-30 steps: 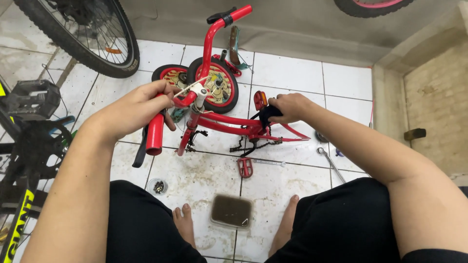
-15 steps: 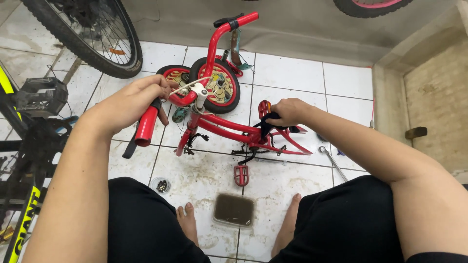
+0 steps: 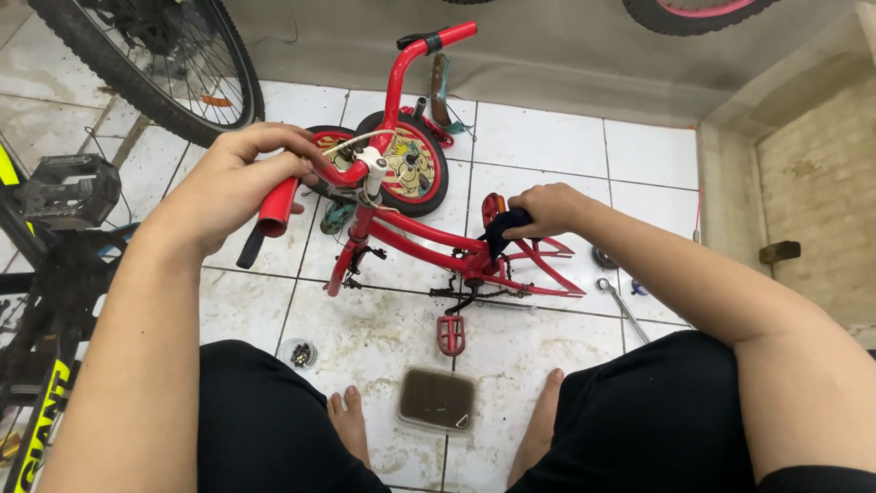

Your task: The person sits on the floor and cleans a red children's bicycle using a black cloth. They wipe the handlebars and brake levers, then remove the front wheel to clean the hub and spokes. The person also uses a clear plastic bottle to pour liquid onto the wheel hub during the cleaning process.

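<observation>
Left hand (image 3: 228, 183): closed around the red handlebar grip (image 3: 276, 208).
Right hand (image 3: 545, 209): gripping the dark saddle (image 3: 500, 234).
Red child's bicycle (image 3: 411, 233): between both hands, on the tiled floor (image 3: 538, 146).
Rectangular container (image 3: 438, 399): below hands, between bare feet.

head view | worn on head | faces steeply down | close over lap and floor (image 3: 547, 137)

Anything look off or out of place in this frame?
Yes. The small red bicycle frame has no rear wheel: its rear fork ends bare, and a wheel sits detached behind it. A wrench lies loose on the tiles.
</observation>
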